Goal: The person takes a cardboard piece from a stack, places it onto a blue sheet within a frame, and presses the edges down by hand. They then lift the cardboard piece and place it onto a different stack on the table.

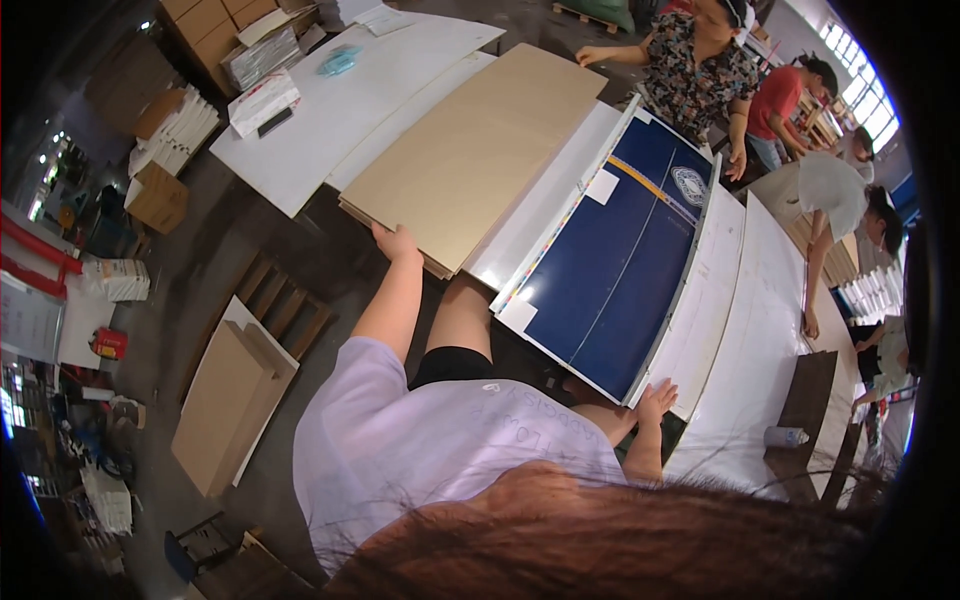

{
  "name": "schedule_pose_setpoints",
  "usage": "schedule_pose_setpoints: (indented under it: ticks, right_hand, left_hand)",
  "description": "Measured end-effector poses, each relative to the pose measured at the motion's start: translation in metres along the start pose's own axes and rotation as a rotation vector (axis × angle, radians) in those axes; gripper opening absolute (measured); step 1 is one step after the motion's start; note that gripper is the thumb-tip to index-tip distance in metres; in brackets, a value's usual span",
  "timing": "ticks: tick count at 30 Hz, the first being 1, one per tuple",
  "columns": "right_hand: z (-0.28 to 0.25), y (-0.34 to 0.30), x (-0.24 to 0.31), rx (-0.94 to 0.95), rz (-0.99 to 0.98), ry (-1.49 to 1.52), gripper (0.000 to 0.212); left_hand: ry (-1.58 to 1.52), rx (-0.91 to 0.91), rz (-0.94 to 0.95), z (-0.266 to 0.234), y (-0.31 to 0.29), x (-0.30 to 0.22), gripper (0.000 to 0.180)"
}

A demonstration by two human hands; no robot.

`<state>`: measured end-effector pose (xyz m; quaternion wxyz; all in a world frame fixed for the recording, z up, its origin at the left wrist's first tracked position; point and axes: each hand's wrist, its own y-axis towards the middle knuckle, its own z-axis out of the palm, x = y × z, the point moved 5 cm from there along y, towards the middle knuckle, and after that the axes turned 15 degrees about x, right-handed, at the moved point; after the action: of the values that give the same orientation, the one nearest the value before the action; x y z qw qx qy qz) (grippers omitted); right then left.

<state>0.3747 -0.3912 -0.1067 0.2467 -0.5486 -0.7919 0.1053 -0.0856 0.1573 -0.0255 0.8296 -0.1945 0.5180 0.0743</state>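
Note:
My left hand (396,243) grips the near left edge of a stack of brown cardboard sheets (480,150), its fingers partly hidden at the edge. The stack lies on a white table. My right hand (657,402) rests with fingers stretched out at the near right corner of a dark blue printed sheet (612,270). That sheet has white margins, a yellow stripe across it and a white round emblem near its far right corner. It lies beside the cardboard, to its right. Across the table, a co-worker's hand (592,56) touches the far edge of the cardboard stack.
White tabletops (390,90) stretch to the far left, with a white box (264,102), a dark phone (275,122) and a blue plastic bundle (338,61). More white sheets (735,300) and a can (786,437) lie at right. A pallet with cardboard (225,400) stands at left. Several people work at right.

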Motion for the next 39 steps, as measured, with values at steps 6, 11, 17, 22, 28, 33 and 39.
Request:
schedule_pose_setpoints:
  ticks: [6, 11, 17, 22, 28, 33, 39]
  right_hand:
    - [0.003, -0.001, -0.005, -0.015, -0.004, 0.021, 0.069]
    - [0.0, -0.003, 0.007, -0.024, -0.038, 0.031, 0.069]
    - [0.002, -0.001, -0.008, -0.024, -0.053, 0.017, 0.07]
    - [-0.001, -0.006, -0.006, -0.019, -0.065, 0.007, 0.072]
    - [-0.003, -0.006, -0.002, -0.067, -0.057, -0.06, 0.075]
    - [-0.009, -0.014, 0.014, -0.064, -0.069, -0.047, 0.075]
    - [-0.007, -0.02, 0.01, 0.04, 0.007, 0.085, 0.081]
  left_hand:
    - [1.59, 0.823, 0.679, 0.044, -0.083, -0.017, 0.062]
    - [1.857, 0.998, 0.56, 0.027, -0.097, 0.014, 0.062]
    - [1.775, 1.016, 0.654, 0.038, -0.134, 0.016, 0.061]
    - [1.394, 1.518, 0.887, 0.056, -0.232, 0.022, 0.052]
    - [1.036, 2.074, 0.898, 0.071, -0.315, 0.045, 0.044]
    - [0.964, 2.31, 0.502, 0.082, -0.336, 0.045, 0.036]
    - [0.941, 2.329, 0.424, 0.078, -0.352, 0.038, 0.033]
